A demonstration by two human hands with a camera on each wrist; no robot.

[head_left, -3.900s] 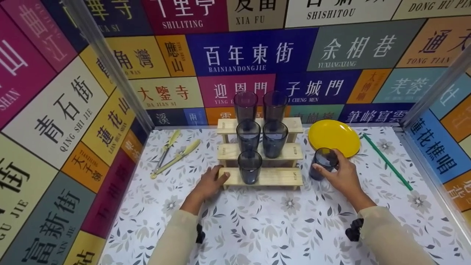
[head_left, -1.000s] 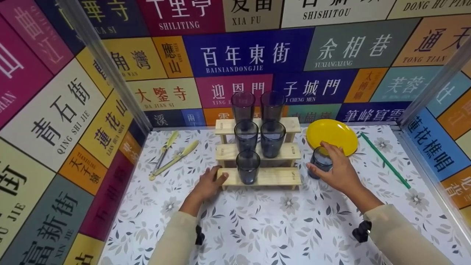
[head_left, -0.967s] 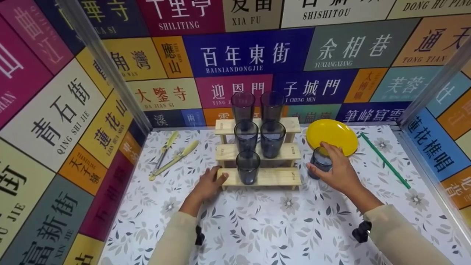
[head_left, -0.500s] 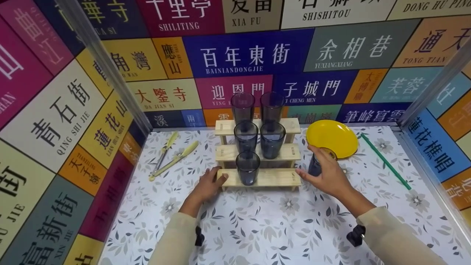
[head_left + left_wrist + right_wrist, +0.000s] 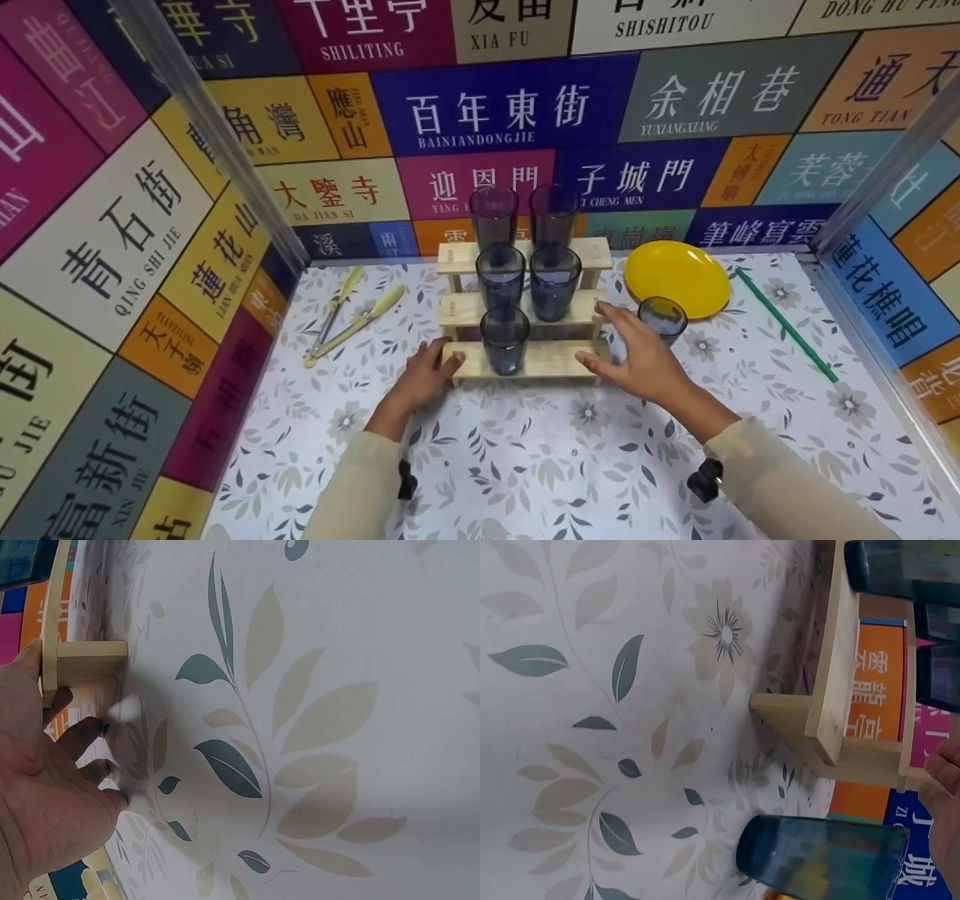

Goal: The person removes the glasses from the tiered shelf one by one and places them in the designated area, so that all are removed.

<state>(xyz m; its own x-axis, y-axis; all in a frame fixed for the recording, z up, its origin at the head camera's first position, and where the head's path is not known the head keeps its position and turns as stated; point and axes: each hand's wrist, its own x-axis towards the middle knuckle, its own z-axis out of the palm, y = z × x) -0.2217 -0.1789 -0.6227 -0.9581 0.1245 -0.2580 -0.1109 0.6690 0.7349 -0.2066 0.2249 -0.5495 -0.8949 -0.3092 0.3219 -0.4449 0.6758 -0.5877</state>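
Observation:
A three-step wooden stand (image 5: 553, 363) bears dark tinted glasses: two on the top step, two on the middle, and a single glass (image 5: 505, 341) on the lowest. My left hand (image 5: 424, 379) holds the left end of the lowest step, its thumb on the board. In the left wrist view, the fingertips reach past the board's end (image 5: 90, 656). At the stand's right end is my right hand (image 5: 646, 361), thumb and fingers spread, holding nothing. Behind it another tinted glass (image 5: 663, 315) stands upright on the table, partly hidden; the right wrist view shows this glass (image 5: 817, 855) beside the stand.
Right of the stand lies a yellow plate (image 5: 677, 279), with a green stick (image 5: 786, 324) farther right. Yellow-handled tongs (image 5: 352, 321) lie at the left. Sign-covered panels (image 5: 517, 105) enclose the back and sides of the floral-patterned table (image 5: 525, 457).
My right hand has let go of the glass on the table and moved left to the stand's right end. That glass stays near the plate; my left hand keeps its place.

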